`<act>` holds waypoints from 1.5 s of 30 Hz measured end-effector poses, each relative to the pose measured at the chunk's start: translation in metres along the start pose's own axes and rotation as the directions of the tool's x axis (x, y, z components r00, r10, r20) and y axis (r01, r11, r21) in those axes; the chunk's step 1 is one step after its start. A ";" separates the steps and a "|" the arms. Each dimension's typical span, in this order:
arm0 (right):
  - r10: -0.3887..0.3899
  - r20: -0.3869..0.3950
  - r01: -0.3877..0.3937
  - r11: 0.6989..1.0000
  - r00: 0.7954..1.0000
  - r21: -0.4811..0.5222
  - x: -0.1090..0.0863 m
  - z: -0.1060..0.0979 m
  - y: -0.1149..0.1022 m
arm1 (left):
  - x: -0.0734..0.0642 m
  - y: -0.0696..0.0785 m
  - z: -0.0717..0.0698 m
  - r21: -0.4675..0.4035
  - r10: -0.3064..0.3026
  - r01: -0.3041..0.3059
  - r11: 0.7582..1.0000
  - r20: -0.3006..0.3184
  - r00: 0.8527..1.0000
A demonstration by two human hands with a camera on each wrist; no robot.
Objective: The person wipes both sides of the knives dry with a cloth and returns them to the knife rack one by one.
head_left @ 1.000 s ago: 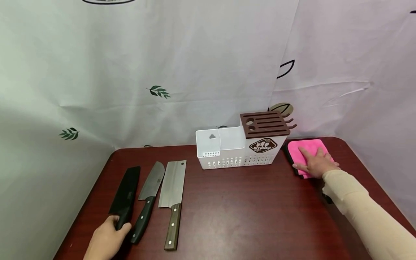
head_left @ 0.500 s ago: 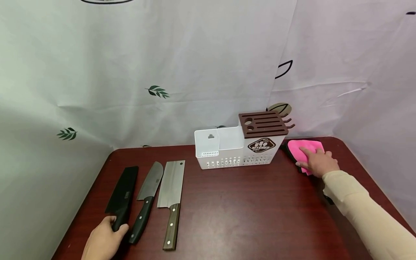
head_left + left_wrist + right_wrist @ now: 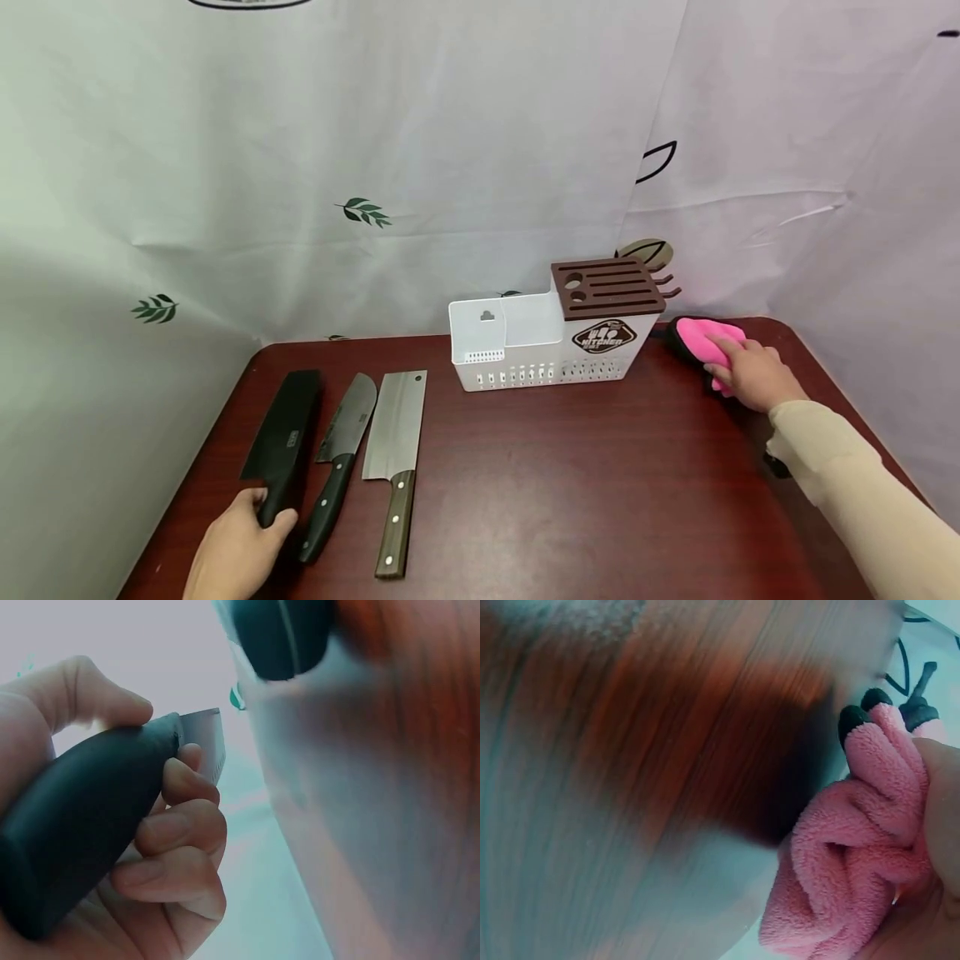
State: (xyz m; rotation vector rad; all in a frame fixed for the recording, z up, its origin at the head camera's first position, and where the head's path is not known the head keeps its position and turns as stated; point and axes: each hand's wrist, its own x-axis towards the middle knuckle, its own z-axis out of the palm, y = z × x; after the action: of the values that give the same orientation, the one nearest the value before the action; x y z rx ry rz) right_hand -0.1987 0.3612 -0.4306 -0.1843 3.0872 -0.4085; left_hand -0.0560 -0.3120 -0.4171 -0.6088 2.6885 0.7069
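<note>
Where the lower left of the head view shows the left hand (image 3: 232, 542), its thumb and fingers are curled round the handle of the black knife (image 3: 288, 429). That knife's long axis runs up the frame from the hand, leaning a little to the right, with the handle end toward the person and the broad blade pointing away. In the left wrist view the handle sits across the palm and looks clear of the counter (image 3: 562, 483).

Just to the right of it lie two more knives, a black-handled knife (image 3: 348, 425) and a wood-handled cleaver (image 3: 399, 417), both with handles toward the bottom of the frame and leaning much the same way.

Well apart from all three, at the right of the frame and higher up, the right hand (image 3: 765, 379) grips a bunched pink cloth (image 3: 712, 333) with black edging. So the cloth lies up and to the right of the black knife, with the other two knives and a wide stretch of counter between; the left hand is the nearer to all the blades.

Beyond, right of centre, stands the white rack (image 3: 517, 367), its brown slotted top near the cloth, in front of a patterned curtain (image 3: 450, 125).
</note>
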 end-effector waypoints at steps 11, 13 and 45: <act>0.023 -0.334 0.015 0.994 0.942 0.109 -0.016 -0.009 0.003 | -0.004 0.021 -0.008 0.016 0.067 -0.066 0.998 -0.091 0.994; 0.030 -0.385 0.023 0.991 0.923 0.132 -0.019 -0.011 0.001 | -0.006 0.024 -0.009 0.014 0.078 -0.077 0.997 -0.100 0.992; -0.015 -0.779 0.269 0.943 0.627 0.198 -0.060 -0.035 -0.096 | -0.040 0.070 -0.004 0.124 0.459 -0.442 0.888 -0.264 0.848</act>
State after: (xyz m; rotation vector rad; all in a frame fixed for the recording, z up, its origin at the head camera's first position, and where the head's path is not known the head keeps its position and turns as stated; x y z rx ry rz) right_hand -0.1290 0.2858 -0.3719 -0.3258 3.7683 -1.2712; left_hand -0.0544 -0.2463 -0.3705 -0.0501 3.1569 0.6871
